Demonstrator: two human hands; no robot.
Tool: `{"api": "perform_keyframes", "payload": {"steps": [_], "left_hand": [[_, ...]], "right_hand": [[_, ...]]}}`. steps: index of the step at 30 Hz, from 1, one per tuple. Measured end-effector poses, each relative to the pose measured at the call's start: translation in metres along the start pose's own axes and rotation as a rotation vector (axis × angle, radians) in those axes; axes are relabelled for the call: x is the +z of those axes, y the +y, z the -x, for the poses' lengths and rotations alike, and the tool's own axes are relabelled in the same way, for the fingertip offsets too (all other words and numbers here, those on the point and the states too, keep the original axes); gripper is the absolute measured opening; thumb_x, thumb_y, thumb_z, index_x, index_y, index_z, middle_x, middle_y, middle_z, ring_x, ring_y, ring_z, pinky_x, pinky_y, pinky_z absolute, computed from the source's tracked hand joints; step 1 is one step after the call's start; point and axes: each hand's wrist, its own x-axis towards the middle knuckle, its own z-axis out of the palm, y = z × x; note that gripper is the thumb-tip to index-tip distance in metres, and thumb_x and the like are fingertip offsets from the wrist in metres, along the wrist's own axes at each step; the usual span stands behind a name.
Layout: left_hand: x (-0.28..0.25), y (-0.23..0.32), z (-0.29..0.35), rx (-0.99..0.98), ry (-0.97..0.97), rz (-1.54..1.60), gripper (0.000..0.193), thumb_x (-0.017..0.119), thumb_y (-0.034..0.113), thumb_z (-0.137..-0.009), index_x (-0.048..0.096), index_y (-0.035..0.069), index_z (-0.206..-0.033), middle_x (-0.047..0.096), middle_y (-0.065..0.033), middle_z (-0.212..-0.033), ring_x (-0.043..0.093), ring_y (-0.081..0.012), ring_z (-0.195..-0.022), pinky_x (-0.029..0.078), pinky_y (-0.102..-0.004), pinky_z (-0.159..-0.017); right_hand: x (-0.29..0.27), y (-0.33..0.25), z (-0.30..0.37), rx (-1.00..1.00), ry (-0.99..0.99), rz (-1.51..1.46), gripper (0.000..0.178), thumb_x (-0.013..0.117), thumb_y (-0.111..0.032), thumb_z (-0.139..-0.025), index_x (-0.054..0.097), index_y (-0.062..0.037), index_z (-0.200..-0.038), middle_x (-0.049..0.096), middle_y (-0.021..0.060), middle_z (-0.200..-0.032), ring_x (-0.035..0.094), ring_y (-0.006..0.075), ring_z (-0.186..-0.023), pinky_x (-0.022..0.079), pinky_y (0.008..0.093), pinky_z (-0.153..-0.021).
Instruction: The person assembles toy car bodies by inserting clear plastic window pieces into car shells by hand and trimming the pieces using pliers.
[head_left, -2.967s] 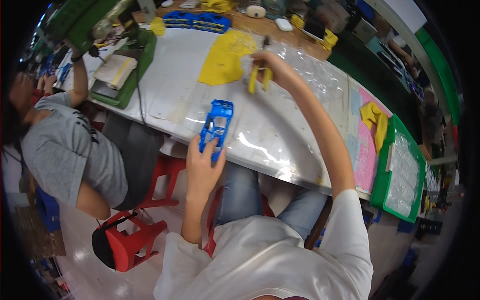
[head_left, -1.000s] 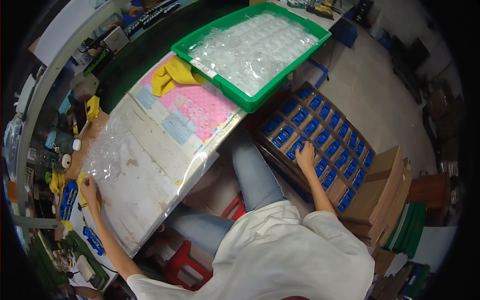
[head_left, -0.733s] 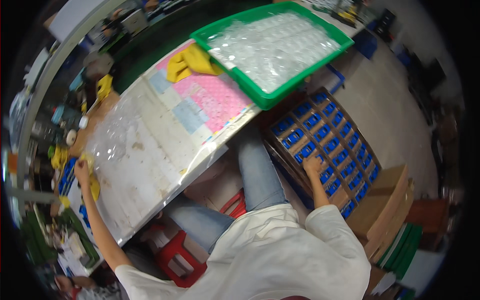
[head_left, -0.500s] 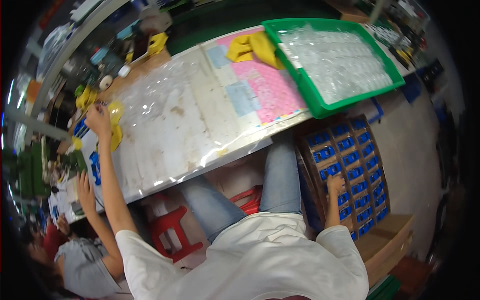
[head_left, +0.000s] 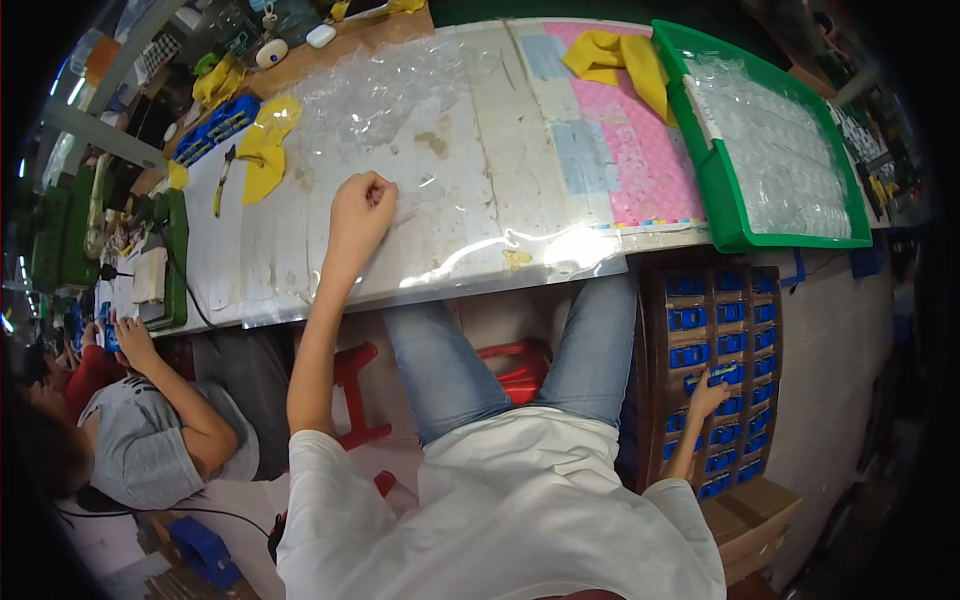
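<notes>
My left hand [head_left: 362,218] is above the white table near its front edge, fingers curled closed; what they hold, if anything, is hidden. Crumpled clear plastic wraps [head_left: 385,95] are spread beyond it. Low at my right, my right hand [head_left: 708,396] reaches over a cardboard box with dividers [head_left: 655,400], its thumb and fingers on a blue plastic part [head_left: 727,374]. That part lies across a divider, at a slant. Similar blue parts [head_left: 688,319] stand in rows in the compartments.
A green tray [head_left: 718,190] of clear plastic pieces stands at the table's right end, beside a yellow cloth [head_left: 610,55]. Left are another yellow cloth [head_left: 265,165], cutters [head_left: 224,180] and blue parts [head_left: 215,130]. A co-worker [head_left: 165,430] sits at my left; a red stool [head_left: 355,395] is below.
My left hand has come from the table's far left, by the yellow cloth, to nearer its front middle. My right hand has shifted within the box. The view has turned.
</notes>
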Motion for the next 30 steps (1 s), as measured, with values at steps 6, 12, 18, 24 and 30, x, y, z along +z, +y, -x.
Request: {"api": "perform_keyframes", "payload": {"steps": [6,12,18,24,30], "left_hand": [[0.000,0.024,0.035,0.179,0.348,-0.271,0.013,0.055,0.006,-0.073,0.055,0.000,-0.084,0.052,-0.0120,-0.080,0.048,-0.0277,-0.077,0.038,-0.0356,-0.070],[-0.001,0.031,0.057,0.237,0.283,-0.123,0.021,0.053,-0.001,-0.066,0.052,0.000,-0.087,0.051,-0.0127,-0.083,0.048,-0.0278,-0.081,0.038,-0.0364,-0.074],[0.003,0.032,0.053,0.306,0.247,-0.302,0.027,0.053,-0.001,-0.062,0.052,0.002,-0.089,0.052,-0.0121,-0.091,0.048,-0.0285,-0.088,0.035,-0.0369,-0.080],[0.012,0.023,0.065,0.402,0.246,-0.395,0.017,0.058,0.001,-0.064,0.056,0.004,-0.080,0.054,-0.0067,-0.083,0.051,-0.0238,-0.083,0.036,-0.0354,-0.074],[0.027,0.048,0.090,0.418,0.324,-0.324,0.023,0.061,-0.003,-0.063,0.059,0.006,-0.085,0.054,-0.0066,-0.080,0.052,-0.0232,-0.076,0.038,-0.0333,-0.067]], "right_hand": [[-0.085,-0.127,0.041,-0.244,-0.475,-0.860,0.041,0.064,-0.023,-0.080,0.041,-0.0038,-0.107,0.047,0.0073,-0.096,0.048,0.0161,-0.085,0.040,0.0263,-0.075],[-0.132,-0.271,0.084,-0.312,-1.125,-1.378,0.091,0.066,-0.038,-0.063,0.022,-0.0019,-0.133,0.046,0.0133,-0.117,0.052,0.0202,-0.096,0.048,0.0312,-0.077],[-0.116,-0.385,0.117,-0.255,-1.561,-1.740,0.072,0.051,-0.042,-0.075,0.031,0.0002,-0.130,0.040,0.0271,-0.126,0.053,0.0223,-0.079,0.043,0.0285,-0.066],[-0.096,-0.387,0.117,-0.039,-1.684,-1.938,0.057,0.044,-0.037,-0.082,0.038,-0.0014,-0.126,0.042,0.0248,-0.123,0.056,0.0229,-0.081,0.047,0.0294,-0.066],[-0.095,-0.391,0.116,-0.035,-1.696,-1.923,0.054,0.041,-0.037,-0.083,0.040,-0.0012,-0.124,0.042,0.0252,-0.124,0.054,0.0225,-0.080,0.046,0.0299,-0.065]]}}
